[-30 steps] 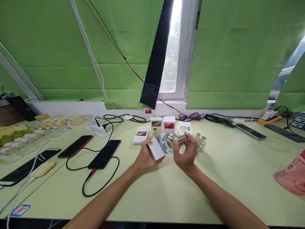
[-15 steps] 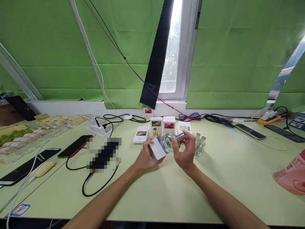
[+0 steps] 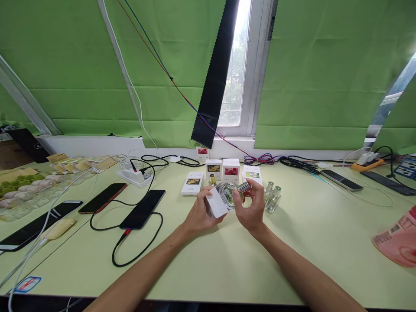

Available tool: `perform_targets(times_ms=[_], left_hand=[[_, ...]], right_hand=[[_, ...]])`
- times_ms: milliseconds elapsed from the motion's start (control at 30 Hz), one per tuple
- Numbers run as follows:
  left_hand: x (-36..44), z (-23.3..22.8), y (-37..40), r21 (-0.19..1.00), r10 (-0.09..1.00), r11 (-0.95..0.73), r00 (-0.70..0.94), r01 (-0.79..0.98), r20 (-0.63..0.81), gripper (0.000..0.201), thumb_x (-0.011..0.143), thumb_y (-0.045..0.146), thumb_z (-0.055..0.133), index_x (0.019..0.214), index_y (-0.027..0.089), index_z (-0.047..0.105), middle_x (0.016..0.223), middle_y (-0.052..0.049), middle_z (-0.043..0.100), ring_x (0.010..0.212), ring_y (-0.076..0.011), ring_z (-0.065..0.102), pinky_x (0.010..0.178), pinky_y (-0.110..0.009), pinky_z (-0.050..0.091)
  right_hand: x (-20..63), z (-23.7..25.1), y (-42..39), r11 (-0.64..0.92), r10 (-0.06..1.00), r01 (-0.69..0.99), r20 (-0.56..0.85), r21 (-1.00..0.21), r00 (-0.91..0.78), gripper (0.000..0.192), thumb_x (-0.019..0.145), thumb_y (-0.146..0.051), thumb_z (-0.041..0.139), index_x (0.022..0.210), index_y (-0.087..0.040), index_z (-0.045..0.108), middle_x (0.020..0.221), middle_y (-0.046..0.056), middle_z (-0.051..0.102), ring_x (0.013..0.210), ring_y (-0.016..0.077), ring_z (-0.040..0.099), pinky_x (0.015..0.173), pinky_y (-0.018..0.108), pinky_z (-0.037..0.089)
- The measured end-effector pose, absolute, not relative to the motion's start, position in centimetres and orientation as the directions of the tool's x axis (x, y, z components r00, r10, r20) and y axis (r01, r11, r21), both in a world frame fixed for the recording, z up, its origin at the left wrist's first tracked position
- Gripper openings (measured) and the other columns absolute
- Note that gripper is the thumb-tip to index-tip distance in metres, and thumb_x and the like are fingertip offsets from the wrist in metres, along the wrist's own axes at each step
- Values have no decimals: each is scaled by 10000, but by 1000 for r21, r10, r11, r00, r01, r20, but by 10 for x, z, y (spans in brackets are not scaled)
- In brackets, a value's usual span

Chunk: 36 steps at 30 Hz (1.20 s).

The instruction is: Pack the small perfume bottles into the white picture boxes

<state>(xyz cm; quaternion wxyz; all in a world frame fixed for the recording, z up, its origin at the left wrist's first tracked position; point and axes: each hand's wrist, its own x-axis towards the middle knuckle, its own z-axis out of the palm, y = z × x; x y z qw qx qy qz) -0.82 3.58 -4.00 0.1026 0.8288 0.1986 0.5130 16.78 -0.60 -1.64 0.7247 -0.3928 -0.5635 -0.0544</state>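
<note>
Green cloth [image 3: 325, 65] hangs over most of the wall at the top of the frame, with a bright window [image 3: 233, 82] near the top middle, and a pale green table [image 3: 325, 251] fills the bottom. Both hands are close together, just below the middle of the frame. The left hand [image 3: 199, 213] is wrapped around a small white box [image 3: 216, 203], tipped over to one side. The right hand [image 3: 251, 208] pinches a round glass perfume bottle [image 3: 227, 190] by its shiny silver cap [image 3: 243, 186]. The bottle is tilted, right next to the box; I cannot tell if part of it is inside. Just behind the hands is a little gold cap [image 3: 212, 178]. Around it are more white boxes: one with yellow flowers [image 3: 193, 183] lies flat to the left, and one with red flowers [image 3: 231, 170] stands up. Two or more clear bottles [image 3: 274, 199] with silver tops sit just right of the right hand. Farther out on the left are a black phone [image 3: 143, 210] with a cord plugged in and a white power strip [image 3: 134, 176]. At the far right edge is a pink packet [image 3: 396, 240].
</note>
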Motion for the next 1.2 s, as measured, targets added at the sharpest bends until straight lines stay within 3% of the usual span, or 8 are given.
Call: perform_targets(times_ms=[267, 567, 1033, 1200], left_hand=[[-9, -40, 34, 387, 460, -887, 397, 252, 795, 804, 709, 235, 844, 1275, 330, 282, 1326, -153, 508, 1196, -345, 611, 815, -503, 595], [-9, -42, 34, 374, 455, -889, 423, 264, 784, 809, 697, 220, 838, 1282, 310, 287, 1297, -144, 517, 1219, -348, 595, 808, -463, 595], [-7, -45, 34, 447, 539, -841, 401, 306, 740, 798, 684, 241, 843, 1280, 316, 318, 1323, -129, 516, 1147, -302, 629, 824, -441, 587], [-6, -43, 32, 485, 591, -805, 390, 341, 707, 761, 685, 253, 841, 1262, 292, 346, 1285, -118, 552, 1057, -263, 654, 769, -373, 571]], right_hand=[[167, -18, -6, 687, 379, 522, 862, -506, 336, 374, 896, -243, 671, 1236, -210, 520, 853, 6, 631, 575, 122, 564, 488, 262, 502], [164, -20, -6, 670, 462, 515, 843, -535, 274, 369, 889, -257, 674, 1221, -209, 520, 845, 5, 648, 599, 126, 568, 549, 271, 527], [166, -19, -4, 617, 532, 510, 795, -600, 291, 329, 885, -319, 667, 1163, -208, 530, 814, 9, 662, 621, 146, 572, 597, 297, 536], [167, -21, -1, 595, 556, 511, 777, -620, 295, 320, 885, -327, 670, 1147, -204, 532, 808, 5, 647, 639, 148, 559, 620, 301, 530]])
